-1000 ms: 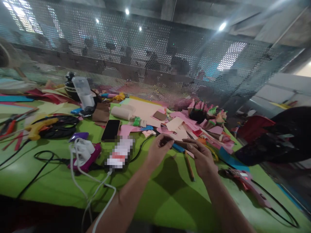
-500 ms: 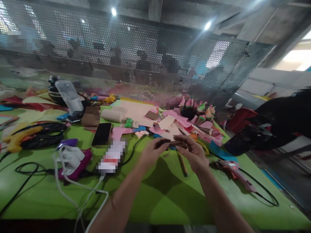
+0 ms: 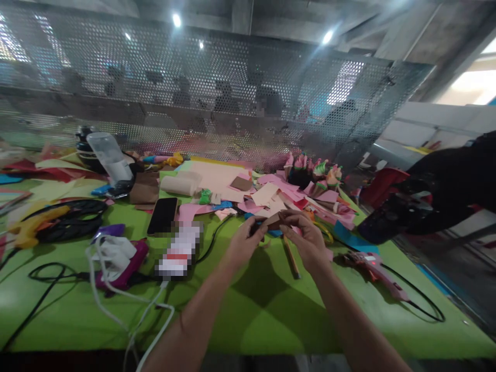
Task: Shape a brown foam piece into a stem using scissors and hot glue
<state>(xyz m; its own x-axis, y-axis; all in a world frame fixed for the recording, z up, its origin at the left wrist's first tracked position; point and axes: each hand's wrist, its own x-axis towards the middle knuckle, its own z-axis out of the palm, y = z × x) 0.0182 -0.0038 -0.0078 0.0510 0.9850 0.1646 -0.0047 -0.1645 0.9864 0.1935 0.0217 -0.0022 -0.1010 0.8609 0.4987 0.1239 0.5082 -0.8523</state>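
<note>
A small brown paper piece (image 3: 273, 221) is held above the green tabletop (image 3: 267, 325), between the two hands. Its left end is pinched between the thumb and fingers of the left hand (image 3: 247, 242), and its right end is gripped by the thumb and fingertips of the right hand (image 3: 308, 238). The hands are kept close together, joined only by the paper.

One second ago the piece is seen almost edge-on, as a thin dark line; half a second ago it is shown as a narrow strip. Now it is tilted so that more of its flat face is turned to view. The whole scene is also shifted leftward compared with the first frame, as the view has been turned.

A pencil (image 3: 292, 258) is left lying just beside the right hand, and a blue object (image 3: 276, 233) is partly hidden beneath the paper. Farther right, a pink glue gun (image 3: 382, 273) is laid on its side with a red light lit. Beyond the hands, pink paper scraps (image 3: 267, 195) are strewn. To the left, a black smartphone (image 3: 163, 216) and a magenta power strip (image 3: 132, 268) are seen, unmoved on the table.
</note>
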